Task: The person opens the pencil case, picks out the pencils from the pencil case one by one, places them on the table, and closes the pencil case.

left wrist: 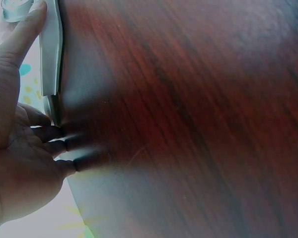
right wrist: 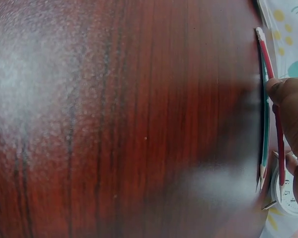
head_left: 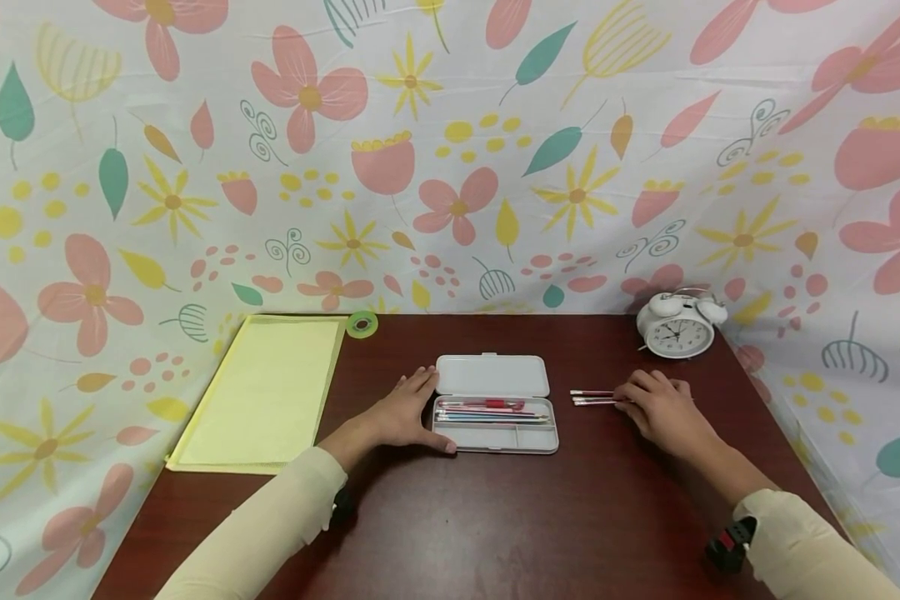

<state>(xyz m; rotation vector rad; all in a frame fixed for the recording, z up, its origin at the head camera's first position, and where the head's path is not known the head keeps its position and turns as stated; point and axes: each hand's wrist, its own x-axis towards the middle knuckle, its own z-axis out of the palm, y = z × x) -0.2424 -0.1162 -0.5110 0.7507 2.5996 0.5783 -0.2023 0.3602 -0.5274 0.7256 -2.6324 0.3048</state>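
Both arms reach in from the near edge of the tabletop (head_left: 480, 525), wearing pale sleeves (head_left: 262, 525). From my seat, I read the left hand (head_left: 401, 417) as spread wide, its thumb at the near left corner of the pencil case (head_left: 472, 437), its fingers up by the lid's left edge. It steadies nothing in a closed grip; the left wrist view shows me the thumb laid along the case wall.

The right hand (head_left: 660, 410) is palm-down, right of the case, its fingers bent. On the right wrist view I make out a narrow pinch, thumb and finger on a red pencil (right wrist: 279, 134). A green pencil (right wrist: 265, 134) lies just beside it; whether the grip takes that one in, I cannot tell.

The case sits about mid-tabletop, lid laid back toward the far edge. A red pen (head_left: 495, 404) and several pencils fill its far compartment.

Surface: dark reddish wood grain, glossy, with pale glare. A yellow folder (head_left: 258, 392) lies along the left edge; a green tape roll (head_left: 352, 327) is by the far edge, near the folder's corner. A white alarm clock (head_left: 677, 329) stands near the far right corner. Flowered cloth (head_left: 450, 100) hangs round the back and sides.
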